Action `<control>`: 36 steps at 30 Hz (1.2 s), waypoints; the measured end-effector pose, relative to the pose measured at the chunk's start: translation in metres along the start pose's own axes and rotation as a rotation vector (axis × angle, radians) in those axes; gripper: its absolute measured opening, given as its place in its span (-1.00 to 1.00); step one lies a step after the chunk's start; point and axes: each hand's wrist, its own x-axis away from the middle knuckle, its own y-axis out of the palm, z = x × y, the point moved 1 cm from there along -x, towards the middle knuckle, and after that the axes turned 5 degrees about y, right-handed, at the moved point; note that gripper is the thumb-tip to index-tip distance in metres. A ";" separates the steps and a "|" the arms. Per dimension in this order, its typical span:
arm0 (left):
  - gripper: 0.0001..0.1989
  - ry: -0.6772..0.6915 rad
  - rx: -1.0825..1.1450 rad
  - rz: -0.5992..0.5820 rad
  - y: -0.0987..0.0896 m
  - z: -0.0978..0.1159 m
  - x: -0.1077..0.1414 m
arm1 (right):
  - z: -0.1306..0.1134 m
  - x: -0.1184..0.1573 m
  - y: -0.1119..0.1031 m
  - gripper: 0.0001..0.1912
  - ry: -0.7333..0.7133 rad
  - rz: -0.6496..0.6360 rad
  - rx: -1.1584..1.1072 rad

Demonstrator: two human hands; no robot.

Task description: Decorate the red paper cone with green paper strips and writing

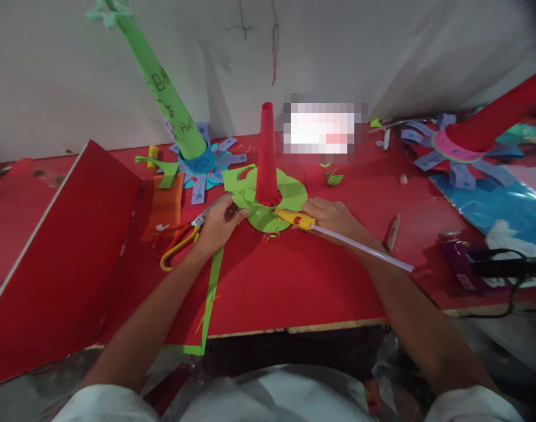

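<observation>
A narrow red paper cone (266, 152) stands upright on a green paper base (294, 189) with rounded lobes. My left hand (219, 225) is at the base's left edge, thumb and fingers closed on the green paper. In my right hand (331, 215) is a yellow hot glue gun (296, 218), its nozzle pointing left at the front of the cone's foot. A long clear glue stick (364, 247) sticks out of its back end. Scissors (180, 246) with orange-yellow handles lie beside my left hand, blades partly hidden behind it.
A green lettered paper tube (162, 88) on a blue petalled base leans at the back left. At the right is a red tube (505, 117) with purple strips. A red board (65, 258) rises at the left. A purple box (463, 266) sits near the right front edge.
</observation>
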 end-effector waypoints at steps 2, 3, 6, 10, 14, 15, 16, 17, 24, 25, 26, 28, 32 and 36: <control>-0.82 0.028 -0.039 0.003 -0.001 0.002 0.000 | 0.001 0.000 -0.001 -0.65 0.010 -0.027 0.003; -0.81 0.045 -0.055 0.008 -0.002 0.003 0.000 | 0.001 0.000 -0.002 -0.65 0.012 -0.036 0.005; -0.75 0.093 -0.096 0.029 -0.003 0.005 0.000 | 0.002 0.000 -0.005 -0.61 0.013 -0.040 0.012; -0.70 0.119 -0.157 0.076 -0.002 0.005 0.000 | 0.004 0.000 -0.006 -0.52 0.022 -0.043 -0.008; -0.76 0.135 -0.182 0.076 -0.003 0.008 0.001 | 0.006 -0.002 -0.006 -0.43 0.031 -0.062 -0.004; -0.77 0.139 -0.190 0.071 -0.003 0.010 0.001 | 0.006 -0.002 -0.007 -0.42 0.033 -0.074 -0.001; -0.77 0.142 -0.203 0.070 -0.003 0.011 0.002 | 0.005 -0.002 -0.008 -0.41 0.038 -0.084 0.005; -0.76 0.142 -0.218 0.072 -0.003 0.012 0.002 | 0.005 -0.003 -0.008 -0.40 0.042 -0.093 0.011; -0.75 0.134 -0.306 0.101 -0.003 0.017 0.005 | 0.002 -0.002 -0.013 -0.39 0.041 -0.083 0.018; -0.75 0.144 -0.332 0.107 -0.002 0.018 0.005 | 0.002 -0.002 -0.013 -0.39 0.039 -0.076 0.012; -0.75 0.154 -0.363 0.112 0.000 0.019 0.006 | 0.002 -0.002 -0.014 -0.38 0.035 -0.069 0.007; -0.75 0.177 -0.432 0.110 0.003 0.020 0.007 | 0.002 -0.002 -0.013 -0.38 0.026 -0.060 -0.009; -0.77 0.251 -0.577 0.081 0.013 0.024 0.008 | 0.002 -0.002 -0.012 -0.39 0.026 -0.078 -0.033; -0.72 0.349 -0.769 0.008 0.025 0.032 0.007 | 0.001 -0.002 -0.013 -0.44 0.026 -0.086 -0.053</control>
